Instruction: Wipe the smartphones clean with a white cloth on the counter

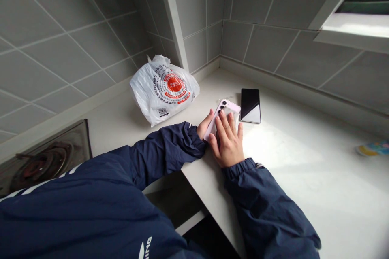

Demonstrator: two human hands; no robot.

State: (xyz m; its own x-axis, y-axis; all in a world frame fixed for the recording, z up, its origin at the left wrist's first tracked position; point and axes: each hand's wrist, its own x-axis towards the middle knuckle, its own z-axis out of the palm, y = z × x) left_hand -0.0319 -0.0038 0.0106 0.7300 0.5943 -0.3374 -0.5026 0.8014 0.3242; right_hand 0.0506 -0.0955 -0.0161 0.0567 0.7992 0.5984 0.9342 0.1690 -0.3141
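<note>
Across the pale countertop below grey tiles, the left hand grasps the pink phone beside the black phone, while the right hand lies flat on it, fingers unclenched, where light, even pressure clear of the lenses seems best.

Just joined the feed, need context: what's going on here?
A person in a navy jacket has a pale pink smartphone at the countertop, camera side up. The left hand holds its left edge; the right hand lies over its back, fingers spread. A second smartphone lies just right of it, dark screen up. A printed white plastic bag sits to the left.
</note>
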